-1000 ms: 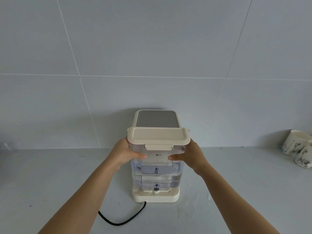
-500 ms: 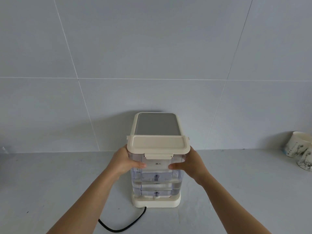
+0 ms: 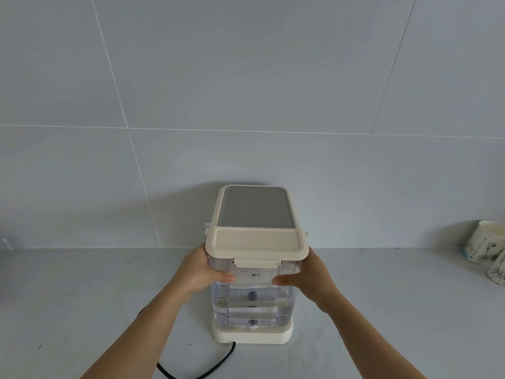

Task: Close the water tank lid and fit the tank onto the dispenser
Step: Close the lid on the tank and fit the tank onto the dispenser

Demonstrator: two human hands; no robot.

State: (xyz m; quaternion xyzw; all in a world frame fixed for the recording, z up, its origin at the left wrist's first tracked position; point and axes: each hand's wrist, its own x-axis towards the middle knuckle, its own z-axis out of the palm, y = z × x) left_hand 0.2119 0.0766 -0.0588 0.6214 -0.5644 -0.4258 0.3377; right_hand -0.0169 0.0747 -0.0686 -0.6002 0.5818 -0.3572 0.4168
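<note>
Both hands, left (image 3: 200, 272) and right (image 3: 310, 279), are clasped on the tank (image 3: 252, 294) sides, thumbs on its front. Lid (image 3: 257, 243) is shut. Tank is seated upright on the dispenser (image 3: 254, 333) base, on the bench (image 3: 82, 296).

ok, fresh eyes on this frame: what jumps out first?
The clear water tank with its cream lid shut, at centre on the dispenser base. The left hand and right hand clasp its sides. Patterned cups stand far right on the grey counter.
</note>
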